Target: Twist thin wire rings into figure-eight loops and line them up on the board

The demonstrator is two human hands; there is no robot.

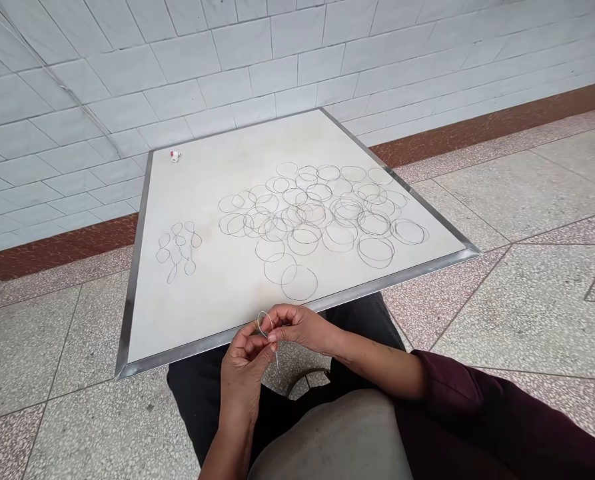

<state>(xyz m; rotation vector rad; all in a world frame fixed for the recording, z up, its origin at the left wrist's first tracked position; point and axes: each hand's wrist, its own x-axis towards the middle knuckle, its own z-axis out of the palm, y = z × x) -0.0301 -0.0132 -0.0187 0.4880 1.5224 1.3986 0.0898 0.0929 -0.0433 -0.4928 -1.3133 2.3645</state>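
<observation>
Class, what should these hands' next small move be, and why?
Probably a small twist of the wire at the pinch: the left hand and right hand hold it together, with a loop above and more wire below, somewhat like the figure-eight wires on the table.

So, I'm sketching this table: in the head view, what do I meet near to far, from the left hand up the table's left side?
Left hand, small wire loops, small red-and-white item, table's far edge, tiled wall.
</observation>
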